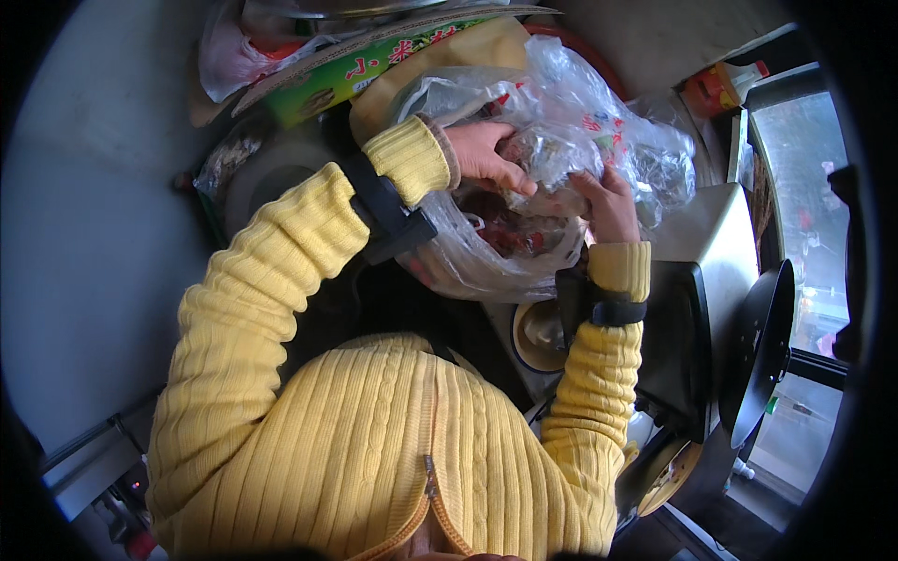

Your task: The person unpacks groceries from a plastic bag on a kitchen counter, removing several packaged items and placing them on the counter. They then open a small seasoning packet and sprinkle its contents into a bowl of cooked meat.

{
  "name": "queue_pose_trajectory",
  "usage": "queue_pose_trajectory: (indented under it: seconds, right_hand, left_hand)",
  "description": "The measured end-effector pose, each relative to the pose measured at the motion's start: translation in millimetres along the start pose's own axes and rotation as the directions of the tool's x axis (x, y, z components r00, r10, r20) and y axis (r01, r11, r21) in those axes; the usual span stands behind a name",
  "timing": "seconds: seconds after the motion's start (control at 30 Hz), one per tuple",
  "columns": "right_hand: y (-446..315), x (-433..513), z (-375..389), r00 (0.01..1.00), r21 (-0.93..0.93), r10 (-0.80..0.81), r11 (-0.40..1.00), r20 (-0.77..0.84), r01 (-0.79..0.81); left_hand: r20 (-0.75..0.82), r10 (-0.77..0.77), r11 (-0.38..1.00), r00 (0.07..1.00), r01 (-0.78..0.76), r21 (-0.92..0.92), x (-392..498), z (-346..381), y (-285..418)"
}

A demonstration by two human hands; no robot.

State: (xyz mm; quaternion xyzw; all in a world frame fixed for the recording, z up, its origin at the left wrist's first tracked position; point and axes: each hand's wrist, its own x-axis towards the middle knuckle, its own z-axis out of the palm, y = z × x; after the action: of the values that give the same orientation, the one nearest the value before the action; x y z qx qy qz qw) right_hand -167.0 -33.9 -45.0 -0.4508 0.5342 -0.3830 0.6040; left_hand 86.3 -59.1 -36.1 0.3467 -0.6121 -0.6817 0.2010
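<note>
My left hand (487, 156) has its thumb and fingers on a clear plastic bag of food (551, 158), at its left side. On the bag's right side, my right hand (609, 200) pinches the plastic between thumb and fingers. Beneath both hands, a larger translucent plastic bag (484, 256) gapes, with dark red and brown contents in wrappers inside. More crumpled clear plastic with red print (617, 133) spreads up and to the right. What exactly the held bag contains is blurred by the plastic.
A green printed cardboard box (337, 80) stands behind at the upper left. Near my right forearm is a rimmed bowl (540, 336). A black wok or pan (758, 354) leans by the window, and a bottle with a red cap (726, 88) stands at upper right.
</note>
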Motion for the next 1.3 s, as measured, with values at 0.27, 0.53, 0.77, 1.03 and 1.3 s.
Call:
queue_pose_trajectory:
  seconds: [0.27, 0.53, 0.77, 1.03, 1.3]
  right_hand:
    - [-31, 2, 5, 0.993, -0.111, -0.09, 0.991, -0.079, 0.081]
    - [-29, 4, -8, 0.999, -0.062, 0.004, 0.998, 0.034, -0.001]
    - [-28, -33, -3, 0.974, -0.169, 0.013, 0.985, 0.227, 0.026]
    - [-7, -29, -5, 0.995, 0.137, 0.094, 0.987, -0.026, -0.09]
    - [-12, -39, 20, 0.943, 0.048, -0.317, 0.948, 0.097, 0.314]
  left_hand:
    - [-0.121, -0.04, 0.959, 0.992, 0.004, -0.284, 10, 10, -31]
    - [-0.142, -0.049, 0.943, 0.989, -0.001, -0.333, 3, 17, -33]
    - [-0.11, -0.022, 0.767, 0.994, -0.054, -0.639, -14, 29, -27]
    - [0.029, -0.152, 0.727, 0.988, 0.132, -0.674, -28, 29, -21]
    - [-0.222, -0.084, 0.895, 0.971, -0.024, -0.445, -39, 22, -10]
